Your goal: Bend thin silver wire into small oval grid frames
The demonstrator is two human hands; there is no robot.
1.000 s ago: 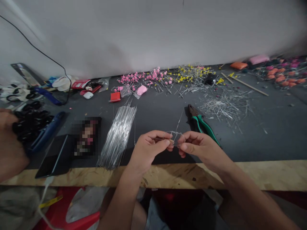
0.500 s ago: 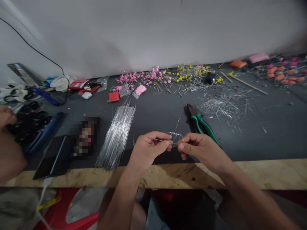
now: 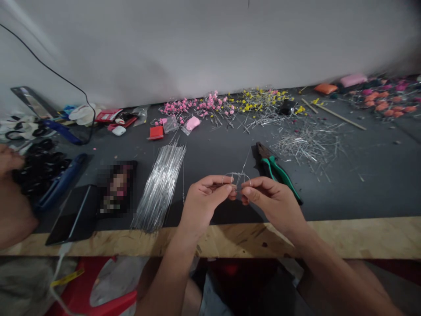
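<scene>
Between my hands is a thin silvery wire point(image 3: 237, 174), bent into a small arched shape. My left hand point(image 3: 207, 197) pinches its left side between thumb and fingers. On the other side, my right hand point(image 3: 268, 199) grips the wire with thumb and forefinger. The fingertips hide the lower part of the bent piece. A bundle of straight silver wires point(image 3: 160, 188) lies left of my left hand. Pliers with green and black handles point(image 3: 278, 171) rest just beyond my right hand.
Pink-tipped wires point(image 3: 197, 104), yellow-tipped wires point(image 3: 263, 98) and loose wire pieces point(image 3: 305, 142) lie toward the wall. A phone point(image 3: 72, 215), a blurred-out item point(image 3: 116, 188) and a blue tool point(image 3: 62, 184) are on the left. Another person's arm point(image 3: 15, 202) shows at the left edge.
Both hands have risen slightly with the wire. The arch between them now shows wider and more upright, its left loop standing clear above my left fingers.
</scene>
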